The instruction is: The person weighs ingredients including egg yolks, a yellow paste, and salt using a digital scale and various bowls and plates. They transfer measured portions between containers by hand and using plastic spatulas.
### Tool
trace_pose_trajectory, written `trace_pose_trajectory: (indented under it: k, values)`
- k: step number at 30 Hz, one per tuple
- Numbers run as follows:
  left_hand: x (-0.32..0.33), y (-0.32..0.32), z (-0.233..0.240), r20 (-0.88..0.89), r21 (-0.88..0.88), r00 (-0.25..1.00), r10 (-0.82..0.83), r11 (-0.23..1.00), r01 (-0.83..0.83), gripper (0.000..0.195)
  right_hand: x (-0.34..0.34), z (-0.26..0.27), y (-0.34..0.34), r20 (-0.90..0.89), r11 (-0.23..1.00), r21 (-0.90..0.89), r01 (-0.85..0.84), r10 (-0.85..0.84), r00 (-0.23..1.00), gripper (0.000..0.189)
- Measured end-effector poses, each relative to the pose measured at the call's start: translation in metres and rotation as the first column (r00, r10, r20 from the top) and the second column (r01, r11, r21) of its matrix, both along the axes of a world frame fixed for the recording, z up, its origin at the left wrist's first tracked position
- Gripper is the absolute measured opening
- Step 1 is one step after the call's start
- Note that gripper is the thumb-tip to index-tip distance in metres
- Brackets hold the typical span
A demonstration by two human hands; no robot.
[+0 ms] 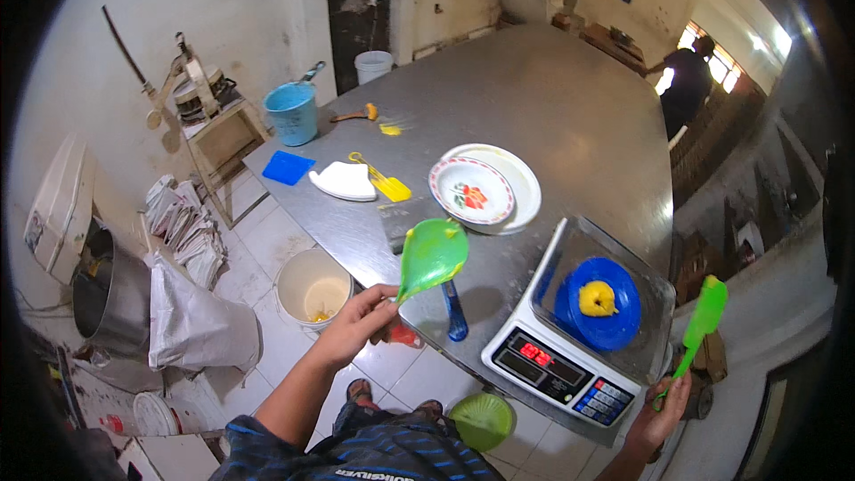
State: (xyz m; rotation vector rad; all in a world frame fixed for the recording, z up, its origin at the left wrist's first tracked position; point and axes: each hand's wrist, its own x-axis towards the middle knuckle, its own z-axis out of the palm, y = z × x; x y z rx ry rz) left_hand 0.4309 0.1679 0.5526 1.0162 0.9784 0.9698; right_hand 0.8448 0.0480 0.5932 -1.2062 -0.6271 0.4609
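Note:
My left hand (pixel 366 321) holds a green plastic scoop (pixel 434 252) smeared with yellow, over the near edge of the steel table (pixel 534 93). My right hand (pixel 664 407) grips a green spatula (pixel 705 314), also yellow-smeared, to the right of a digital scale (pixel 534 374). On the scale's metal pan sits a blue plastic dish (pixel 574 324) with a yellow soft lump (pixel 596 298) in it. Between scoop and scale lies a blue-handled tool (pixel 455 321). A floral enamel bowl (pixel 471 190) rests on a white plate (pixel 528 197) behind the scoop.
A blue scraper (pixel 288 168), a white piece (pixel 344 181), a yellow spatula (pixel 394 188) and a blue pot (pixel 292 113) stand or lie at the table's left. A white bucket (pixel 314 284), a white sack (pixel 200 321) and a green basket (pixel 482 422) are on the floor. A person (pixel 688 80) stands at far right.

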Motion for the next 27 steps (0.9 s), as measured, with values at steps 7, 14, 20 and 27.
trace_pose_trajectory:
  k: [7,14,20,27]
  values:
    - [-0.111,-0.050,-0.031,0.225,-0.097,0.892,0.393,0.920,-0.380,0.023,-0.131,0.018,0.044,-0.134,0.922,0.156,-0.354,0.374,0.918,0.032]
    - [-0.258,-0.117,-0.075,0.200,-0.182,0.609,0.768,0.639,-0.747,0.019,-0.432,-0.061,0.073,-0.336,0.274,-0.216,-0.937,0.880,0.335,0.024]
    - [-0.366,-0.156,-0.069,0.148,-0.168,0.421,0.895,0.442,-0.881,0.020,-0.670,-0.113,0.046,-0.528,-0.204,-0.052,-0.978,0.836,-0.147,0.025]
    - [-0.457,-0.140,-0.071,0.135,-0.162,0.255,0.957,0.275,-0.948,0.020,-0.805,-0.143,0.061,-0.507,-0.430,-0.045,-0.902,0.788,-0.350,0.019]
